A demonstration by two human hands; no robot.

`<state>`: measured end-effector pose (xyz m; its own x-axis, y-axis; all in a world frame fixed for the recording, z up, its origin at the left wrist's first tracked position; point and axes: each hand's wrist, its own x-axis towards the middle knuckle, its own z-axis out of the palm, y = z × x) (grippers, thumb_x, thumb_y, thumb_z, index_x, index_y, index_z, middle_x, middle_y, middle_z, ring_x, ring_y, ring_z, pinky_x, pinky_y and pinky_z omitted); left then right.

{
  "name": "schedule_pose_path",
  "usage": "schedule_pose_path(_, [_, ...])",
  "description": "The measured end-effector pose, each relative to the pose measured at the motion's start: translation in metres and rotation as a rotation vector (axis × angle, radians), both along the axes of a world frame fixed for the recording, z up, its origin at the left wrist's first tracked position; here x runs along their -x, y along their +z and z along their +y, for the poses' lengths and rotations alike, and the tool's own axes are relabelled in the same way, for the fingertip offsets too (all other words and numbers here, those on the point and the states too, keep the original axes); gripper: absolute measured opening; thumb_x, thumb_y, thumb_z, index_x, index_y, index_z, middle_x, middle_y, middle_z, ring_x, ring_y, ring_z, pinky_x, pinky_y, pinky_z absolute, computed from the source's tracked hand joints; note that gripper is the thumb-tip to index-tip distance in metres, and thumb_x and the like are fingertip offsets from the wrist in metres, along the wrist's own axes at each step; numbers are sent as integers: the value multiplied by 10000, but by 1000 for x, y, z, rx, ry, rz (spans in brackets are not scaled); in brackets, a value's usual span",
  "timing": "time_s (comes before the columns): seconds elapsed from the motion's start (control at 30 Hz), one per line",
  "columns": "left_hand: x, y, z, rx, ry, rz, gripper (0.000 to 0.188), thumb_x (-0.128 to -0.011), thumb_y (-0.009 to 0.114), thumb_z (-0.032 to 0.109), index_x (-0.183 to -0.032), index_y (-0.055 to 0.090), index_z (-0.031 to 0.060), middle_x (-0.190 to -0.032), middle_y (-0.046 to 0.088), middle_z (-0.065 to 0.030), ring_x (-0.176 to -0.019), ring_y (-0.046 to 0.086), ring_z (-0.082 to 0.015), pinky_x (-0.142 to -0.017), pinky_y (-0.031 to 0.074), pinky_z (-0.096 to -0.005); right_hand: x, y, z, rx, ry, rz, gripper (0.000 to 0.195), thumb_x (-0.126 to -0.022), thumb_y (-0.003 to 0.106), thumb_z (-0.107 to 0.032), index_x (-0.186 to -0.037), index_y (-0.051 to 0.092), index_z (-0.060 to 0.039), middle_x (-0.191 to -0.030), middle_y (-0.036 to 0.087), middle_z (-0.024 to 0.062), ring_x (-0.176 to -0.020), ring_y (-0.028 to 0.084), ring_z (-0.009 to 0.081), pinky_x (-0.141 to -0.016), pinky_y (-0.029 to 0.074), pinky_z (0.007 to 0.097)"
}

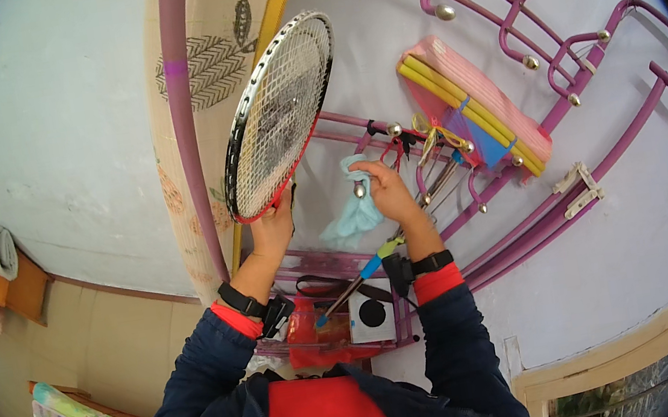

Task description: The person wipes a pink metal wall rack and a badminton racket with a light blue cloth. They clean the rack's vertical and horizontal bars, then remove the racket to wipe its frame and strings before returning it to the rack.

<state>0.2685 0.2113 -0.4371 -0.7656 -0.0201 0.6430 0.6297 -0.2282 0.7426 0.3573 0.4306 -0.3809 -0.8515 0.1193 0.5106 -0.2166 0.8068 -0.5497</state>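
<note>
My left hand is closed around the lower part of a badminton racket, whose strung head points up and slightly right. The racket's handle is hidden by the hand. To its right, my right hand touches a light blue cloth that hangs at a hook of the purple metal rack; its index finger lies at the cloth's upper part and the thumb side is partly hidden. Right of this hand, a pink striped cloth item with yellow edges and blue ties hangs on the rack.
Silver-tipped hooks stick out above. A patterned curtain hangs behind a purple pole at the left. Below are a telescopic rod, a red bag and a white box on the rack's shelf. A wooden-framed window stands lower right.
</note>
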Motion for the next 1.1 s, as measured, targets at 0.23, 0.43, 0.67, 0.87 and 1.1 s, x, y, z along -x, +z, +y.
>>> schedule_pose_path(0.23, [-7,11,-7,30,-47,-40,148,-910,628,83,-1030,644,-1,-896,645,-11,-810,579,-103,-769,473,-267,-56,-30,-16,998,178,-63,290,-910,411,79,-1060,641,-14,-934,667,59,-804,627,126,-733,519,262])
schedule_pose_path(0.43, [-2,3,-4,21,-68,-78,178,-918,620,76,-1072,641,-11,-973,658,-35,-879,600,-122,-817,470,-271,-12,-20,-6,456,-243,507,411,-881,427,82,-1243,578,-40,-1050,619,103,-826,630,202,-761,509,276])
schedule_pose_path(0.67, [0,6,-6,59,-25,-62,179,-873,614,-17,-1046,653,-41,-990,682,-98,-922,637,-195,-868,475,-314,20,16,-25,-303,-598,75,459,-843,511,-26,-1299,497,-73,-1064,548,246,-807,634,437,-774,527,473])
schedule_pose_path(0.87, [1,0,-2,7,-83,-110,167,-883,614,-11,-1044,624,-53,-1005,670,-85,-936,625,-171,-863,475,-300,-2,47,18,-297,-781,-444,373,-941,339,-180,-1181,527,35,-1059,634,306,-982,634,435,-858,508,499])
schedule_pose_path(1.1, [0,2,-4,22,-90,-126,155,-887,609,-9,-1034,629,-54,-990,668,-86,-900,625,-165,-843,479,-302,1,40,8,-225,-862,-376,326,-923,348,-151,-1109,534,42,-1005,654,286,-972,642,426,-854,508,496])
